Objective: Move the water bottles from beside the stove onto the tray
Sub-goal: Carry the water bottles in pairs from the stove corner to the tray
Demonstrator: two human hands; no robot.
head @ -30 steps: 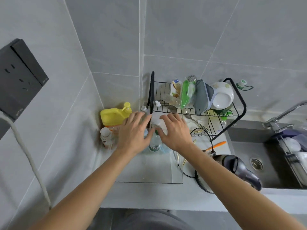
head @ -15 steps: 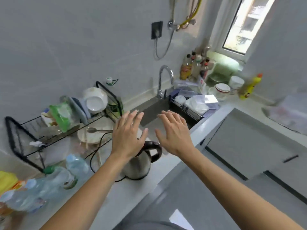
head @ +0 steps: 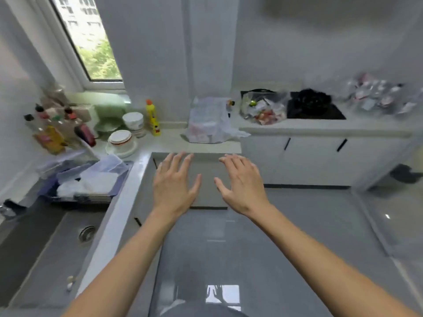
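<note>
Left hand, right hand — outstretched, fingers spread.

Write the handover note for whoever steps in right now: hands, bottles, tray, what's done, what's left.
Left hand: open, holds nothing, out in front over the floor.
Right hand: open, holds nothing, beside it.
Stove: on the far counter, right. Blurred clear bottles lie on the counter right of it, probably the water bottles.
Tray: not in this view.
Done: cannot be judged here.
Left: walk to the stove, pick up the bottles, carry them to the tray.
</note>
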